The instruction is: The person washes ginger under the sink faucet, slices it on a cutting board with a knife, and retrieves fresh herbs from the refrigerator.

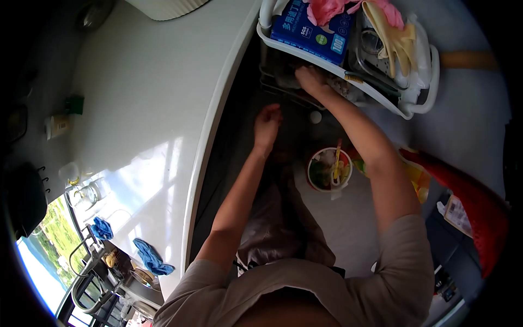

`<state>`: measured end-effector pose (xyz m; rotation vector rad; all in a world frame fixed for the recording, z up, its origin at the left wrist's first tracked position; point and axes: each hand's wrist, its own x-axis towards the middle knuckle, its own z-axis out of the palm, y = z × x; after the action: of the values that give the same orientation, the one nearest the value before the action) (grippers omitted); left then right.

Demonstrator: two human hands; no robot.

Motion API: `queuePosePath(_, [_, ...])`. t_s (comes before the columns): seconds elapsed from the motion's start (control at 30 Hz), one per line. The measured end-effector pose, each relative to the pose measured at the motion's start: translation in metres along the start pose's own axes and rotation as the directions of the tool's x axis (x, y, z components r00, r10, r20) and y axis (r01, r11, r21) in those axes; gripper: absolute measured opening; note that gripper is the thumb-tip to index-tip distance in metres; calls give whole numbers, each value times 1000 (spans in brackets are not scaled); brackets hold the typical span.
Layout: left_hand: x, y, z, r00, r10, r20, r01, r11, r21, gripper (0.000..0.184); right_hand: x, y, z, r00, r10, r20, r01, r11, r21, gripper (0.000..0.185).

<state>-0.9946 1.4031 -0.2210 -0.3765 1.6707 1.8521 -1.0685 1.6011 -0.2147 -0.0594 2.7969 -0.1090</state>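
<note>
White basket [305,53], pale counter [136,98], dark wire rack [289,94]; two bare hands, head view.
Hidden: right hand [311,80], fingertips lost in shadow below the basket's rim; whether they pinch anything cannot be told. Rack, beside that hand, lies partly under the basket, its contents dim, perhaps bags. Basket's upper end cut off by the frame. Pose: right hand knuckles up, fingers bent, forearm slanting inward. Left hand [267,126] loosely curled, short of the rack; whether its fingertips meet cannot be told. Bounds: counter edge left of the left forearm; scrap bucket [321,189] beside the right forearm; a dark gap between the hands.
</note>
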Motion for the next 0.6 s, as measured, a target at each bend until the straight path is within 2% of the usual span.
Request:
queuePosePath(0.13, [1, 3, 6, 1000, 9, 6, -9, 1000, -7, 20, 6, 6, 1, 994, -112, 14, 113, 991, -71, 18])
queuePosePath(0.23, [-2, 3, 10, 1000, 19, -1, -19, 999, 27, 20, 2, 13, 6, 965, -237, 113, 251, 959, -131, 19])
queuePosePath(0.27, [-1, 3, 9, 999, 33, -2, -33, 999, 30, 20, 10, 19, 17, 949, -293, -120, 267, 944, -193, 19])
queuePosePath(0.3, [3, 3, 7, 999, 48, -11, -48, 999, 25, 20, 28, 31, 42, 872, -354, -338, 274, 925, -262, 19])
queuePosePath(0.33, [4, 2, 5, 999, 41, -15, -41, 999, 7, 20, 29, 35, 43, 861, -375, -344, 285, 915, -284, 19])
queuePosePath(0.37, [2, -1, 1, 999, 30, -20, -30, 1000, -8, 20, 33, 39, 42, 934, -340, -113, 307, 922, -236, 19])
queuePosePath(0.4, [0, -4, -2, 1000, 22, -22, -23, 999, -24, 21, 34, 41, 35, 951, -306, 49, 310, 934, -178, 19])
queuePosePath(0.43, [-2, -7, -5, 999, 19, -26, -20, 999, -51, 21, 36, 43, 26, 946, -289, 144, 306, 945, -117, 19])
queuePosePath(0.47, [-2, -9, -8, 999, 21, -29, -23, 996, -81, 21, 29, 40, -3, 924, -334, 187, 335, 942, 26, 19])
queuePosePath(0.5, [-5, -10, -10, 999, 22, -35, -26, 993, -114, 21, 22, 49, -3, 945, -321, 72, 275, 891, 363, 19])
queuePosePath(0.53, [-10, -9, -12, 998, 30, -51, -36, 992, -120, 21, 12, 54, 4, 971, -220, -95, 237, 837, 493, 19])
queuePosePath(0.6, [-19, -2, -19, 994, 64, -92, -76, 988, -135, 22, -9, 53, 9, 928, 49, -369, 250, 653, 715, 20])
